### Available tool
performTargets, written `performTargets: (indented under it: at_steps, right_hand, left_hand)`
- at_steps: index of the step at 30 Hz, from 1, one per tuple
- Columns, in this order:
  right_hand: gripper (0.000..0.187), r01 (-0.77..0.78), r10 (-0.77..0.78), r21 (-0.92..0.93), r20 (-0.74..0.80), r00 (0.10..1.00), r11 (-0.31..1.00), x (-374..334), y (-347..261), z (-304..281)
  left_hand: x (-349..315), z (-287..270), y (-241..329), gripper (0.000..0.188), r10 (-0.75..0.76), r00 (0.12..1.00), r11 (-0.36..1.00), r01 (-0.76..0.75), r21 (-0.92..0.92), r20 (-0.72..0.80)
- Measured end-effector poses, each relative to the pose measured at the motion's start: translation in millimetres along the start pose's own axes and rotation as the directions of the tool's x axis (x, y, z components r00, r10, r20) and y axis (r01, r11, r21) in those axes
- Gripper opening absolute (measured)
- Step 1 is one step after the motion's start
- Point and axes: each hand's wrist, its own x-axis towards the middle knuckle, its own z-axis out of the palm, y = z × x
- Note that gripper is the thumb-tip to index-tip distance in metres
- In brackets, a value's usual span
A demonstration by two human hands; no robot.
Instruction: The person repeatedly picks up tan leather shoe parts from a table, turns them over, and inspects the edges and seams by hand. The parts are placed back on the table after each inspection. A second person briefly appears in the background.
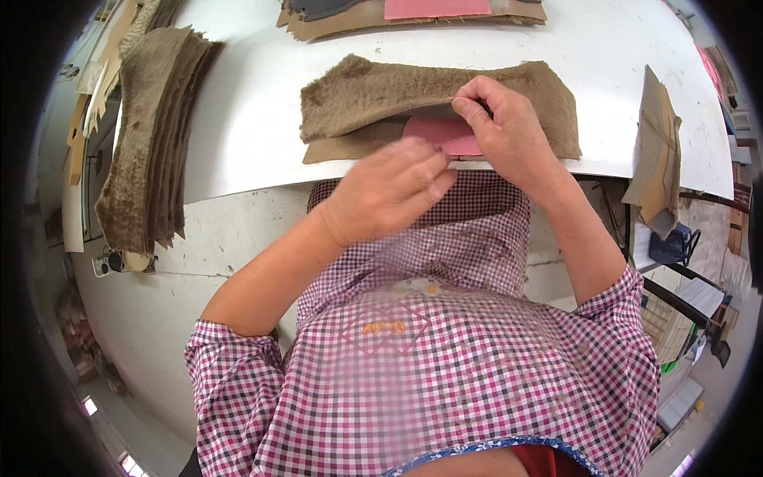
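A brown plush fabric piece (381, 99) with a fuzzy surface lies across the table in front of me. Its near edge is lifted in the middle by my right hand (513, 131), which pinches it between thumb and fingers. Under the raised edge show a pink patch (445, 135) and a flatter brown layer (342, 149). My left hand (393, 187) hovers just in front of the pink patch, over the table's near edge. Its fingers are curled together and a little blurred; what they hold, if anything, is too small to make out.
A stack of brown plush pieces (151, 143) hangs over the white table's (246, 103) left edge. Brown pieces (658, 155) overhang the right side. At the far edge lies another pile (342, 28) with pink and dark grey pieces on top. A dark blue bag (674, 245) sits lower right.
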Motion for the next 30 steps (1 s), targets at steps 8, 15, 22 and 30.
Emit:
performTargets:
  at_steps: [8,15,22,30]
  right_hand:
    - [0.010,0.079,-0.076,0.041,-0.063,0.995,0.996,-13.4,-5.7,8.2]
    - [0.004,0.262,-0.263,-0.032,-0.105,0.959,0.965,-26.4,-16.9,12.4]
    - [0.006,0.321,-0.331,-0.228,-0.009,0.944,0.919,-35.9,7.9,18.4]
    - [0.011,0.447,-0.473,-0.223,-0.077,0.878,0.866,-45.5,23.4,26.1]
  left_hand:
    - [-1.2,15.0,4.3,0.040,-0.341,0.935,0.940,0.341,0.021,0.099]
    - [-1.7,15.8,10.5,0.038,-0.408,0.909,0.913,0.408,0.010,0.082]
    - [-4.9,16.6,10.8,0.022,-0.425,0.901,0.902,0.430,-0.045,0.086]
    - [-5.2,11.2,13.0,0.017,-0.451,0.880,0.892,0.450,-0.042,-0.146]
